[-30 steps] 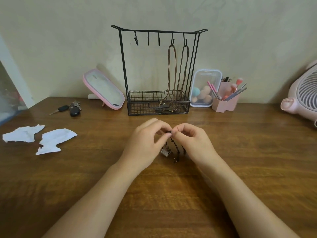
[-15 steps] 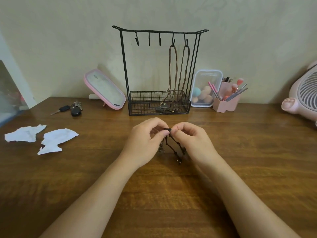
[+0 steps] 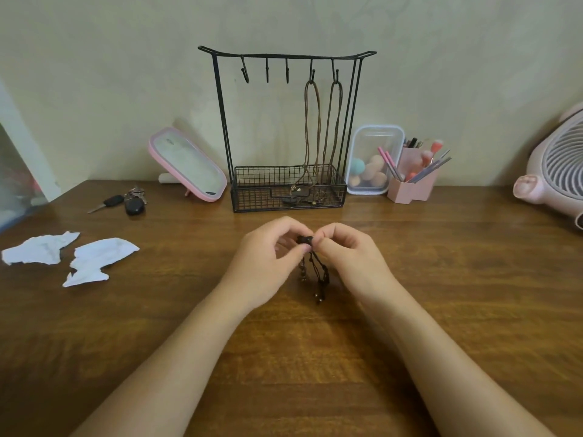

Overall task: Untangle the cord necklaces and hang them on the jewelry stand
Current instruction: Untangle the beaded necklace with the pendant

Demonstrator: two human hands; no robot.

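A dark tangled cord necklace [image 3: 316, 270] with small beads hangs between my hands above the wooden table [image 3: 441, 279]. My left hand [image 3: 268, 263] and my right hand [image 3: 350, 263] both pinch its top knot between fingertips. Behind them stands the black wire jewelry stand [image 3: 287, 55] with a row of hooks and a mesh basket base. Two brown cord necklaces [image 3: 323, 127] hang from its two rightmost hooks, with their pendants lying in the basket. The three left hooks are bare.
Left of the stand lean a pink mirror [image 3: 187, 165] and car keys [image 3: 126, 201]. Two torn paper pieces [image 3: 72, 253] lie at the left. A clear box of sponges [image 3: 373, 160], a pink brush holder [image 3: 413, 181] and a pink fan [image 3: 555, 165] stand to the right.
The tangled necklace has been lifted slightly off the table, and its beaded ends now dangle lower between my hands. Both hands stay pinched together at the knot.
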